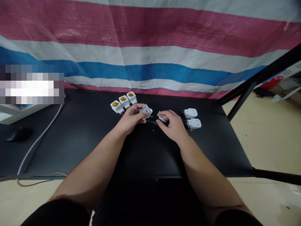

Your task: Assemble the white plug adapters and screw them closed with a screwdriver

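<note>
My left hand (130, 118) grips an opened white plastic plug casing (146, 111) by its edge, with the hollow side showing. My right hand (171, 124) pinches a small white plastic piece (161, 117) between thumb and fingers, close to the casing but apart from it. A thin dark-blue tool or wire (151, 122) shows between my hands, and its ends are hidden. Three white lamp-holder adapters with yellow centres (124, 101) stand in a row just beyond my left hand. Two assembled white plugs (192, 118) with metal pins lie to the right of my right hand.
The black table (70, 147) has a white cable (39, 139) and a dark computer mouse (18, 134) on its left side. A pink, white and blue striped tarp (150, 56) hangs behind it. A black metal frame (244, 92) stands at the right.
</note>
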`<action>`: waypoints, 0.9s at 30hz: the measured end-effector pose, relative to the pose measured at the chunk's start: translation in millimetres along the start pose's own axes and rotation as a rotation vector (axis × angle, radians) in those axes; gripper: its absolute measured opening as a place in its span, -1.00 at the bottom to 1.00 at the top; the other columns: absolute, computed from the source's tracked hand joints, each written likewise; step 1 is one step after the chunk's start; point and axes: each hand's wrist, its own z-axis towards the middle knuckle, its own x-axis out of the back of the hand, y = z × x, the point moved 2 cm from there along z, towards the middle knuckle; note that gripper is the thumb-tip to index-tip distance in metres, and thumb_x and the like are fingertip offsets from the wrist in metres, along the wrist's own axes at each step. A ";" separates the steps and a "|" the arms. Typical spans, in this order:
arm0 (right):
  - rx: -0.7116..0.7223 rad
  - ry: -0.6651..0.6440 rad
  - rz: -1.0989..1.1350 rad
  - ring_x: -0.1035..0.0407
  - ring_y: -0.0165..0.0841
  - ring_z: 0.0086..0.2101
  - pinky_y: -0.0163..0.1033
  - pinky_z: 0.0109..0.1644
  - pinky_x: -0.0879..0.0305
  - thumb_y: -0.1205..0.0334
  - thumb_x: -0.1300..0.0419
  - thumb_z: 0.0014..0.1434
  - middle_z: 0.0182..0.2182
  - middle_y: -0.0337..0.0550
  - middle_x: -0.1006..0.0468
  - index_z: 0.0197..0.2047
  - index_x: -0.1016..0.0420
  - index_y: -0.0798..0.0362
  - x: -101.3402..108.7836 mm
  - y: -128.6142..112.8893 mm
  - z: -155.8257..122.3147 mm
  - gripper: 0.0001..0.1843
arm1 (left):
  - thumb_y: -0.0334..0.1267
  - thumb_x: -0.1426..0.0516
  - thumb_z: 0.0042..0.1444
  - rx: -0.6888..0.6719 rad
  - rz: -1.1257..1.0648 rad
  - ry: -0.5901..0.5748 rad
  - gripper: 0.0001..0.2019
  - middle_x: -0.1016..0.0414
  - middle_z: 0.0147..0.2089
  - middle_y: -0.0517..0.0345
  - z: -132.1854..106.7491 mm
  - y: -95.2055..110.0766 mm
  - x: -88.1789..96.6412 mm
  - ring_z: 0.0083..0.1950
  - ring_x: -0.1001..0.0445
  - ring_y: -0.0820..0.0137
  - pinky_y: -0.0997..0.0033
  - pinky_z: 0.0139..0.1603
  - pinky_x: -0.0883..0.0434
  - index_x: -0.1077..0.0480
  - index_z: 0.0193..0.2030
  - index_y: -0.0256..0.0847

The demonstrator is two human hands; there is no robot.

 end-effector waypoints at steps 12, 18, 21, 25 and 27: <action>-0.157 0.035 0.389 -0.65 -0.19 -0.22 -0.02 -0.12 -0.59 0.06 -0.42 0.26 -0.22 -0.11 -0.71 -0.05 -0.59 -0.06 -13.7 4.0 -0.3 -0.75 | -0.43 -0.47 0.00 -0.014 -0.011 -0.093 -0.51 -0.70 -0.13 0.11 -3.5 -0.7 -3.1 -0.30 -0.62 0.46 0.47 -0.29 -0.62 -0.57 0.10 -0.20; -0.146 0.042 0.449 -0.63 -0.22 -0.23 -0.04 -0.13 -0.58 0.10 -0.42 0.25 -0.22 -0.14 -0.69 -0.07 -0.57 -0.08 -13.2 3.2 0.0 -0.78 | -0.44 -0.46 0.00 -0.010 -0.008 -0.082 -0.51 -0.70 -0.13 0.10 -2.3 -2.3 -2.6 -0.30 -0.63 0.45 0.49 -0.31 -0.60 -0.57 0.10 -0.20; -0.147 0.027 0.419 -0.60 -0.25 -0.28 -0.07 -0.19 -0.53 0.11 -0.42 0.23 -0.25 -0.15 -0.68 -0.09 -0.57 -0.07 -12.8 3.6 0.5 -0.78 | -0.44 -0.47 0.01 -0.011 -0.009 -0.088 -0.51 -0.71 -0.12 0.09 -2.4 -2.8 -2.0 -0.29 -0.63 0.45 0.48 -0.30 -0.60 -0.57 0.11 -0.20; -0.155 0.012 0.385 -0.55 -0.28 -0.33 -0.12 -0.25 -0.48 0.10 -0.41 0.22 -0.30 -0.18 -0.66 -0.12 -0.55 -0.06 -11.9 1.6 1.5 -0.78 | -0.42 -0.47 0.01 -0.012 -0.013 -0.095 -0.50 -0.71 -0.11 0.08 -2.7 -3.0 -1.4 -0.31 -0.62 0.46 0.47 -0.29 -0.60 -0.57 0.11 -0.20; -0.154 0.012 0.368 -0.55 -0.27 -0.32 -0.13 -0.28 -0.46 0.08 -0.40 0.23 -0.29 -0.16 -0.66 -0.11 -0.54 -0.06 -10.6 0.2 1.8 -0.78 | -0.42 -0.48 0.00 -0.014 -0.020 -0.100 -0.50 -0.71 -0.12 0.10 -2.3 -3.0 -1.0 -0.30 -0.61 0.46 0.46 -0.28 -0.60 -0.57 0.11 -0.19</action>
